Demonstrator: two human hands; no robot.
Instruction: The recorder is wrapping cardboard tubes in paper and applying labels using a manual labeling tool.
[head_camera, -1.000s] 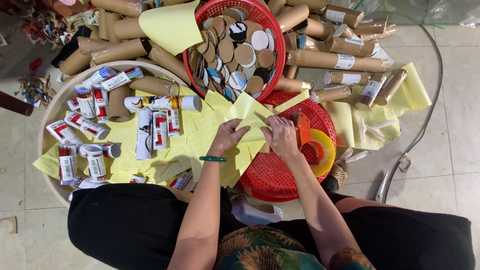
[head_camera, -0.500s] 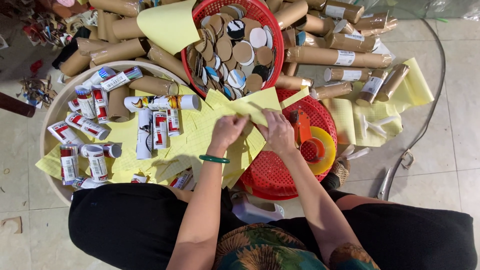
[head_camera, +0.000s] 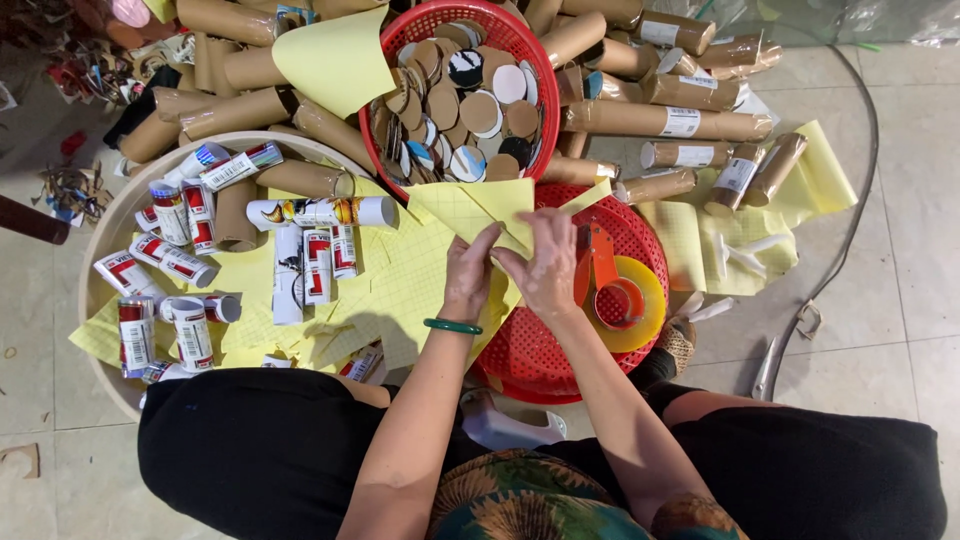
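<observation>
**Over the lower red basket: both hands on a yellow sheet**

Above the near rim of the lower red basket (head_camera: 520, 360), the left hand (head_camera: 468, 275) and right hand (head_camera: 545, 268) pinch a yellow paper sheet (head_camera: 480, 210) between fingers and thumbs, each grip closed on its lower edge. The sheet looks thin, light and limp, easily creased or torn; its edges and corners seem the safest hold. An orange tape dispenser (head_camera: 610, 290) lies just beside the right hand. Cardboard discs (head_camera: 455, 100) fill the upper basket.

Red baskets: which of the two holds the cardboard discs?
The upper red basket, at the top centre, is full of round cardboard discs. The lower red basket, under the hands, holds a tape dispenser instead.
</observation>
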